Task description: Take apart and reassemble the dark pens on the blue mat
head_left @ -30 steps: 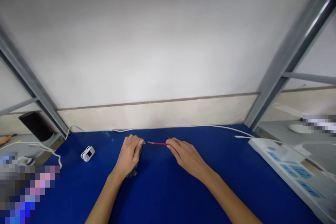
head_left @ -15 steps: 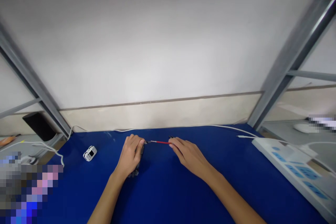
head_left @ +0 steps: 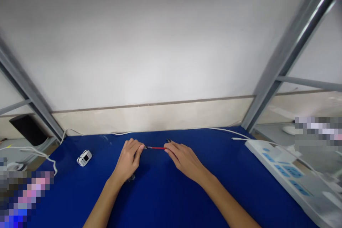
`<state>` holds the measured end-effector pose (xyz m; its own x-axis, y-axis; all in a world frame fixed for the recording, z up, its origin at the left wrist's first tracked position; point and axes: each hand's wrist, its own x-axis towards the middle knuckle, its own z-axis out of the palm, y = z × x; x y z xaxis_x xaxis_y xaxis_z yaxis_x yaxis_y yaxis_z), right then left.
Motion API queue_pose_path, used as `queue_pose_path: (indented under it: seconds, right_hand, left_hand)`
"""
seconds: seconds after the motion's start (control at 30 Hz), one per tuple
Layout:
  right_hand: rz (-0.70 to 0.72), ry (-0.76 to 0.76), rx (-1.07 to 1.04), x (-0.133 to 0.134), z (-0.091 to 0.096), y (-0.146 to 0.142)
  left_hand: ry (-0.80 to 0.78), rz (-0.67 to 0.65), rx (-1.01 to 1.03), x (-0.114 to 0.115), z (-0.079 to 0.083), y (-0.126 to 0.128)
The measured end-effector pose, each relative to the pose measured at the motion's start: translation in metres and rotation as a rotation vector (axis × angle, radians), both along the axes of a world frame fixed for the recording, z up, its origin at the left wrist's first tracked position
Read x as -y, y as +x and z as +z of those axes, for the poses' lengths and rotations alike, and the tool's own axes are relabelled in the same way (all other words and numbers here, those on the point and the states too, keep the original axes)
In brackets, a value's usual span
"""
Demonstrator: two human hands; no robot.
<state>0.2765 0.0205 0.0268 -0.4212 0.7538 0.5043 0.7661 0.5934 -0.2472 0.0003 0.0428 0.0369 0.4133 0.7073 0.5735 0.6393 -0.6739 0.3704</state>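
Note:
Both my hands rest on a blue table mat [head_left: 165,199] near its far edge. My left hand [head_left: 128,160] is closed over a small dark object, part of which shows below the palm [head_left: 131,177]. A thin red wire [head_left: 156,148] stretches between the two hands. My right hand [head_left: 181,158] pinches the wire's right end, and a small dark tip [head_left: 169,140] pokes out beyond its fingers. What the dark object is stays hidden by my fingers.
A small white device [head_left: 84,157] lies on the mat to the left. A white power strip with blue sockets [head_left: 285,174] sits at the right edge. White cables [head_left: 221,129] run along the back wall. Grey metal frame posts [head_left: 283,57] rise on both sides.
The red wire span between my hands looks shorter now. The camera has shifted a little, so everything sits slightly left in the picture. Both hands keep their grip.

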Motion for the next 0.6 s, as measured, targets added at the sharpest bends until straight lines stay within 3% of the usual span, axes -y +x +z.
queue_pose_path:
  seconds: [0.27, 0.6]
  right_hand:
    - [0.040, -0.014, -0.112, 0.003, -0.001, 0.000]
    - [0.106, -0.009, -0.016, 0.009, 0.001, -0.012]
  left_hand:
    - [-0.022, -0.064, -0.029, 0.004, -0.004, 0.009]
    - [-0.031, -0.172, -0.058, 0.011, -0.009, 0.023]
